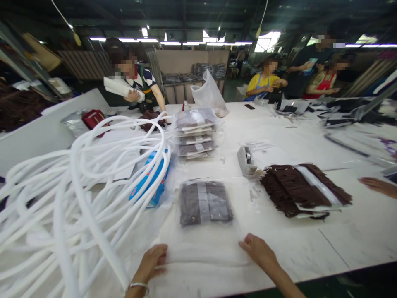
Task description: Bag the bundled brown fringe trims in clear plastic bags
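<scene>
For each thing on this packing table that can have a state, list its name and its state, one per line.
Left hand: flat on the clear bag's open end.
Right hand: flat on the same end.
Clear plastic bag: holds a folded brown garment, unsealed.
Stack of bagged garments: piled, packed.
Brown garments: stacked, unbagged.
White tubing: loosely coiled.

White tubing (77, 198) sprawled across the left of the desk (310, 244), a blue packet (149, 182) under it. Bagged stacks (194, 134) sat at centre, a tape dispenser (246, 160) beside loose brown garments (304, 190) right.
</scene>
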A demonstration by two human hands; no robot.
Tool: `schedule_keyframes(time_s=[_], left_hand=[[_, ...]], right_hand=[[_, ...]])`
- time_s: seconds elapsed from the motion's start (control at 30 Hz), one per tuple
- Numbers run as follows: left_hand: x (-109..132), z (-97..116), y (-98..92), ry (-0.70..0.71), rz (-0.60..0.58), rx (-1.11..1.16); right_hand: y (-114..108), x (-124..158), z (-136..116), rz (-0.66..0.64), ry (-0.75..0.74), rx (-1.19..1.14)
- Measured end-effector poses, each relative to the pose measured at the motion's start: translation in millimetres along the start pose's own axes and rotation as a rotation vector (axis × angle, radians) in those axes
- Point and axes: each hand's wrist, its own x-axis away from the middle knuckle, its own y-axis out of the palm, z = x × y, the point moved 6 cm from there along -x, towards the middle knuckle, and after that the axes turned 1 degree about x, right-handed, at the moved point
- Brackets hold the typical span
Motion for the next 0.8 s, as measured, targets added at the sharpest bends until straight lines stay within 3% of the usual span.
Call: schedule_keyframes(time_s=[0.1,0.17,0.2,0.23,0.3,0.37,0.43,0.47,0.53,0.63,0.73,0.8], left_hand=[[1.8,0.6,15.7,-0.004,-0.063,0.091],[0.9,-0.5,31.1,-0.025,-0.103,0.07],[-0.1,-1.6,37.4,-0.041,-0.112,0.048],[-1.1,-3.0,41.8,-0.058,-0.113,0.032],[-2.5,-6.0,44.8,-0.079,-0.104,0.005],[-1.4,-11.7,40.1,-0.103,-0.092,-0.025],[2.0,-15.5,27.6,-0.041,-0.046,-0.107],[4.6,-12.6,17.4,0.076,0.037,-0.193],[17.1,4.4,-1.6,0.464,0.29,-0.475],[46.0,30.5,1.0,1.09,0.609,-0.965],[52.4,45.3,16.5,1.457,0.647,-1.235],[48.1,53.7,19.4,1.569,0.601,-1.274]], right_hand=[[-8.2,12.1,-66.3,0.319,-0.508,0.212],[14.6,15.7,-110.5,0.329,-0.842,0.335],[27.0,10.5,-127.2,0.301,-0.932,0.39],[35.2,-0.4,-139.4,0.291,-0.944,0.441],[31.4,-33.4,-148.0,0.369,-0.762,0.49],[7.6,-60.2,-135.5,0.507,-0.532,0.478],[-18.7,-65.5,-110.4,0.613,-0.508,0.46],[-28.2,-59.7,-95.2,0.634,-0.584,0.468],[-35.8,-35.6,-60.5,0.613,-0.811,0.528],[-22.2,5.2,-11.1,0.497,-1.073,0.699],[-3.2,23.0,8.1,0.448,-1.161,0.732],[6.3,23.1,4.0,0.412,-1.197,0.684]])
